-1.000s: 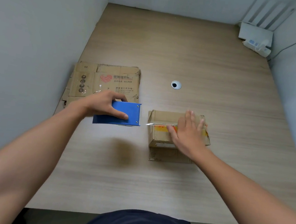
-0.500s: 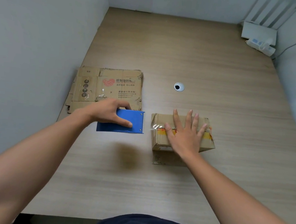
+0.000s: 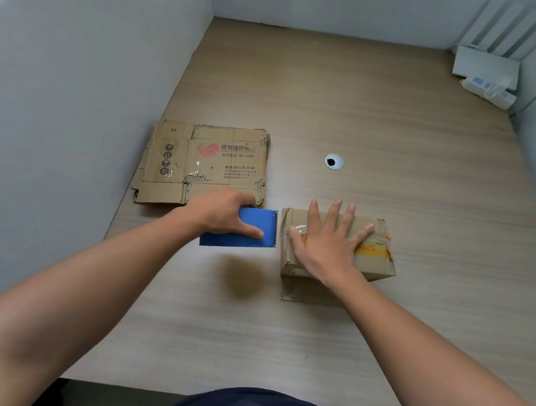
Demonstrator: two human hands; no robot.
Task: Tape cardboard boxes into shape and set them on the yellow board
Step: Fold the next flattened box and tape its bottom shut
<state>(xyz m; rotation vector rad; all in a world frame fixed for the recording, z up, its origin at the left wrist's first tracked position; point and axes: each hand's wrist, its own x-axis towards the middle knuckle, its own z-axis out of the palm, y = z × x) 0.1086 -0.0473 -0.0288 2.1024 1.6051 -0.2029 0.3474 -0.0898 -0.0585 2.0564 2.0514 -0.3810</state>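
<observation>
A pale wood-grain desk (image 3: 382, 122) fills the frame, and smooth grey partition walls (image 3: 75, 86) close it at the left, top and right. At centre left lies a stack of flattened brown cardboard sheets (image 3: 179, 161) with red print and torn, ragged edges.

Right of centre stands the small folded cardboard box (image 3: 377, 262). Its corrugated board is worn and creased, and an old orange tape strip (image 3: 370, 249) and shiny clear tape cross its top. The yellow board is not in view.

The right hand (image 3: 328, 244) lies flat on the box top and presses it, fingers straight and spread apart. The left hand (image 3: 223, 211) grips a blue flat-sided tape dispenser (image 3: 257, 219) just beside the left end of the box. Its fingers are curled over the top and the thumb lies on the blue face.

Whether the tape is already cut at the toothed edge cannot be told. If it is not, a pull to the left could drag the light box, or could lift and wrinkle the fresh strip. Weak pressing may let the flaps spring open.

A small round metal cable grommet (image 3: 334, 161) sits above the box.
</observation>
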